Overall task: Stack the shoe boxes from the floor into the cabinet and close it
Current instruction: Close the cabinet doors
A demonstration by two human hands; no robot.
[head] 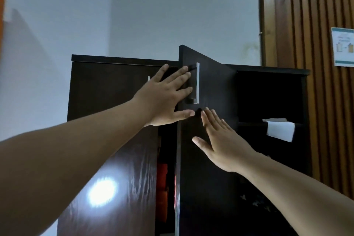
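A tall dark brown cabinet (115,86) fills the middle of the head view. Its right door (210,159) stands partly ajar, edge toward me. My left hand (164,97) lies flat with straight fingers across the door's edge, fingertips near the silver handle (197,82). My right hand (220,138) presses flat on the door face just below the handle. Through the gap between the doors I see orange-red shoe boxes (162,193) stacked inside.
The cabinet's right compartment (268,97) is open and dark, with a white box (279,129) on a shelf. A wooden slatted wall (316,25) with a paper notice (343,47) stands at the right. A white wall is behind.
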